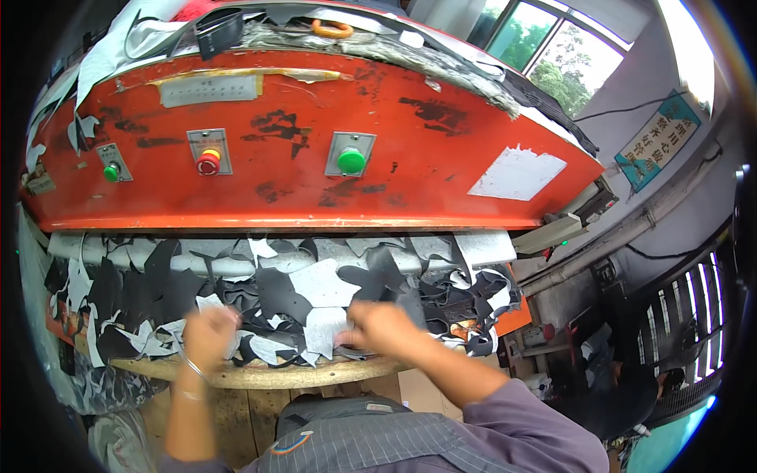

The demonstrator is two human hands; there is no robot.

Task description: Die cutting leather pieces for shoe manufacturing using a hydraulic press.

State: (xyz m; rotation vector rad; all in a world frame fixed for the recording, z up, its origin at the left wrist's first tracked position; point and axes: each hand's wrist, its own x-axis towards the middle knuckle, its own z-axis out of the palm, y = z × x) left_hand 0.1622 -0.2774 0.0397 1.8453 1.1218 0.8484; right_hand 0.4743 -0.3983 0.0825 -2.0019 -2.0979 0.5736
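Many black and white cut pieces of thin, leather-like sheet cover the work surface. My left hand (209, 335) is over the left part of the heap, blurred, its fingers curled closed. Small white scraps lie around it, and whatever it holds is hidden. My right hand (382, 327) is in the middle, with thumb and fingers closed at the right edge of a white sheet piece (322, 331). Just behind that piece lies a larger white piece (325, 282), between a dark piece (282, 293) on the left and another dark piece (378, 272) on the right.
A large orange-red machine front (426, 185) rises behind the work surface, with green buttons (351, 161) and a red knob (209, 162). Loose offcuts (481, 303) heap at the right. A curved wooden edge (268, 375) borders the near side. An orange ring (332, 29) lies on top of the machine.
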